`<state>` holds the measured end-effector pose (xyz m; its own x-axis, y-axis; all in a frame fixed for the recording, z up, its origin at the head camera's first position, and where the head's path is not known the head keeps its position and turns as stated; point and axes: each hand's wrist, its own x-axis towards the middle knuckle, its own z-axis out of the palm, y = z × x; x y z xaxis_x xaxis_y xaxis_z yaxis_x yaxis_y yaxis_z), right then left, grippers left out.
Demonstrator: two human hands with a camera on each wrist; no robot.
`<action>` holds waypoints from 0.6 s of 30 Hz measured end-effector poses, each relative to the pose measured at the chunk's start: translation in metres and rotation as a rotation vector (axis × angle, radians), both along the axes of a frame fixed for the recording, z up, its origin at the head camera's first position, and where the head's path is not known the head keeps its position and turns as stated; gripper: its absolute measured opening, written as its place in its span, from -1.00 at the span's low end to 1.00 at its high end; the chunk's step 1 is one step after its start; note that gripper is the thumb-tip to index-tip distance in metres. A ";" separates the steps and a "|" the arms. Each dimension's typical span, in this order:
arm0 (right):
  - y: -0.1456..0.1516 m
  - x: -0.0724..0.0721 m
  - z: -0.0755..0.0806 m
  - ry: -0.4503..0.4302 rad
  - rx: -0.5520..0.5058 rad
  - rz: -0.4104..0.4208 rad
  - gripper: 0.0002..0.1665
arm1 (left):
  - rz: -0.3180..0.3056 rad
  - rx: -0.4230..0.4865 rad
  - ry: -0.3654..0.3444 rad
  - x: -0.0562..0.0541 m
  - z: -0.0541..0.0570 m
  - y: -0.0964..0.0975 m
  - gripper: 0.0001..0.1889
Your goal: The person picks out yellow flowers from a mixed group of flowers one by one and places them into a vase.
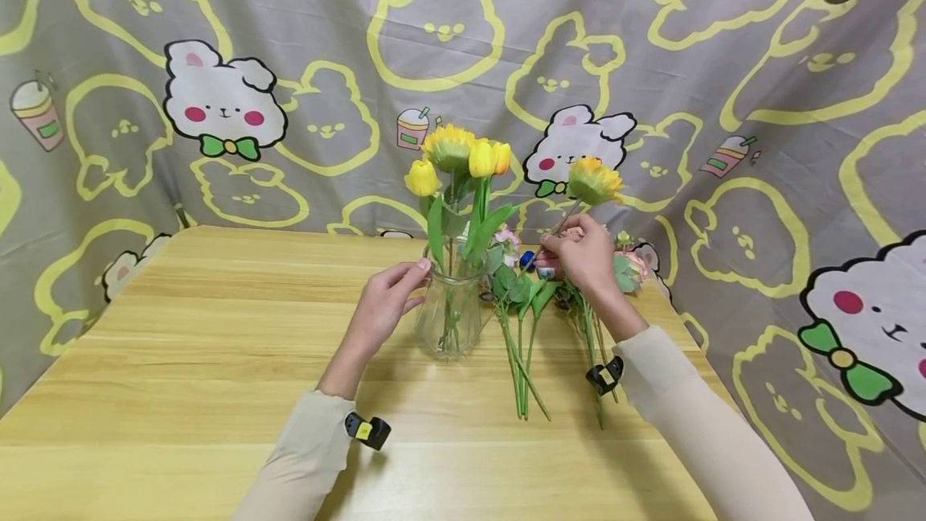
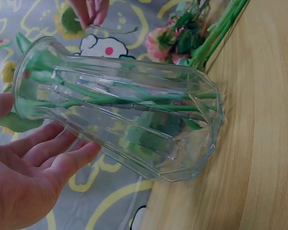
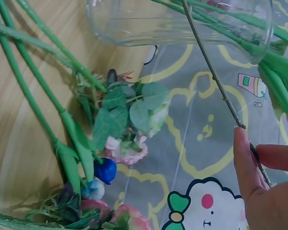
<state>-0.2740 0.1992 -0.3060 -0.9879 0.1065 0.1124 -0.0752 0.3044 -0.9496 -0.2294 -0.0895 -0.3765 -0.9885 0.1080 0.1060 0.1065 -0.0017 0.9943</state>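
Observation:
A clear glass vase (image 1: 450, 320) stands upright on the table, holding yellow tulips (image 1: 423, 178) and a sunflower (image 1: 448, 149). My left hand (image 1: 389, 296) is beside the vase's neck, its thumb at the rim and its fingers loosely extended along the glass; the left wrist view shows the palm (image 2: 24, 187) away from the vase. To the right of the vase, my right hand (image 1: 587, 254) pinches the stem (image 3: 216, 86) of another sunflower (image 1: 595, 182) between thumb and fingers. That bloom leans up to the right, while its stem slants down toward the vase.
Right of the vase lie several loose flowers, with green stems (image 1: 522, 368) pointing toward me. Among them are a blue tulip (image 3: 105, 170) and pink blooms (image 3: 127, 149). The wooden table (image 1: 217, 328) meets a patterned cloth backdrop (image 1: 325, 183) behind and at the sides.

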 end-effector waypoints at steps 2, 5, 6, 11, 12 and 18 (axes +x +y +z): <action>0.000 0.001 0.002 0.017 -0.036 -0.004 -0.67 | -0.001 -0.002 -0.001 0.000 0.000 0.000 -0.39; 0.000 0.003 0.006 0.047 -0.072 -0.017 -0.70 | 0.000 0.001 -0.002 0.000 0.000 0.000 -0.40; 0.000 0.003 0.007 0.058 -0.083 -0.022 -0.71 | 0.000 0.002 -0.002 0.000 0.000 0.000 -0.40; 0.001 0.007 0.014 0.091 -0.115 -0.055 -0.71 | 0.000 0.005 -0.002 0.000 0.000 0.000 -0.40; 0.001 0.007 0.016 0.095 -0.120 -0.059 -0.73 | -0.001 0.004 -0.001 0.000 0.000 0.000 -0.40; 0.002 0.011 0.026 0.125 -0.166 -0.081 -0.78 | -0.002 0.002 0.004 0.000 0.000 0.000 -0.39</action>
<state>-0.2633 0.2010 -0.2797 -0.9549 0.2119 0.2080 -0.1776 0.1540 -0.9720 -0.2296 -0.0896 -0.3768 -0.9878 0.1098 0.1105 0.1107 -0.0041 0.9938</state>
